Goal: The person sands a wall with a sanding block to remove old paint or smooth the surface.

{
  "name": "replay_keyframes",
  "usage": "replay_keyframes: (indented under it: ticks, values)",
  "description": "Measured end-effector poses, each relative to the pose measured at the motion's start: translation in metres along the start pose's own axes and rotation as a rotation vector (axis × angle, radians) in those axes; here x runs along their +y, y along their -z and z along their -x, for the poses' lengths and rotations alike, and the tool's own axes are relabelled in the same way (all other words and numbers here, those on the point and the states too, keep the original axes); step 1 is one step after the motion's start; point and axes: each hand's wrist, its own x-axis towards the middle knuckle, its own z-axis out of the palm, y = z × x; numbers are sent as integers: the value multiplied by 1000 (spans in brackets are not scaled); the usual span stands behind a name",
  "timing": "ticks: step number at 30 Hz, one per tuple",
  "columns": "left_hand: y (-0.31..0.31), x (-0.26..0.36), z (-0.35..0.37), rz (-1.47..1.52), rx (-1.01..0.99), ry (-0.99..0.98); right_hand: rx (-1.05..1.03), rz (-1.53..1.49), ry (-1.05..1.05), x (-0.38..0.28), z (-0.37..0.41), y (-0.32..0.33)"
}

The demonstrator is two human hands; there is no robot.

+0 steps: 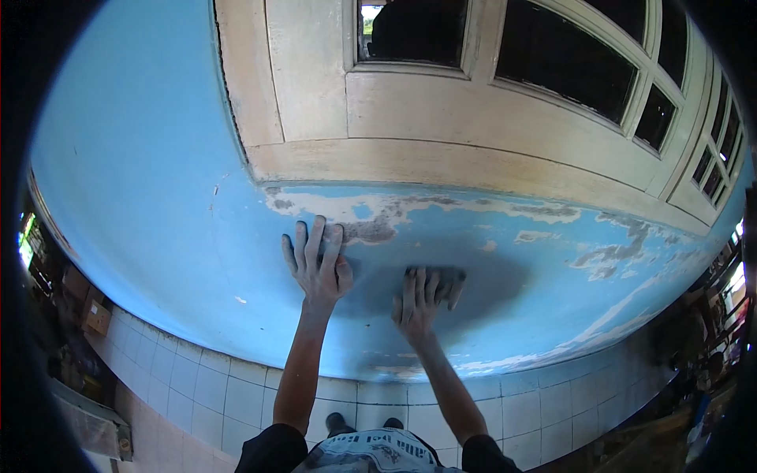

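Note:
My left hand (pixel 317 264) lies on the blue wall (pixel 260 260), fingers stretched out and spread, with nothing in it. Its fingertips reach a patch of peeled paint (pixel 371 229) that shows white and grey under the window frame. Lower and to the right, my right hand (pixel 422 299) presses against the wall. Beneath its fingers is a dark grey piece that looks like sandpaper (pixel 451 282), mostly hidden by the hand. Both hands look covered in pale dust. A dark shadow or smudge surrounds the right hand.
Above the hands runs a cream wooden window frame (pixel 441 158) with dark glass panes (pixel 564 59). More peeled paint (pixel 623 248) marks the wall at right. White tiles (pixel 229 394) line the base, where my feet stand. A cardboard box (pixel 96 317) is at far left.

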Motion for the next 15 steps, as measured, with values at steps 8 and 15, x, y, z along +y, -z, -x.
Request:
replay_keyframes:
  ticks: [8,15]
  values:
    - [13,-9,-6,166,15,85,70,-50,-59,-10,-110,35]
    - [15,-43,-8,36,56,138,-141,-79,-41,-38,-2,-3]
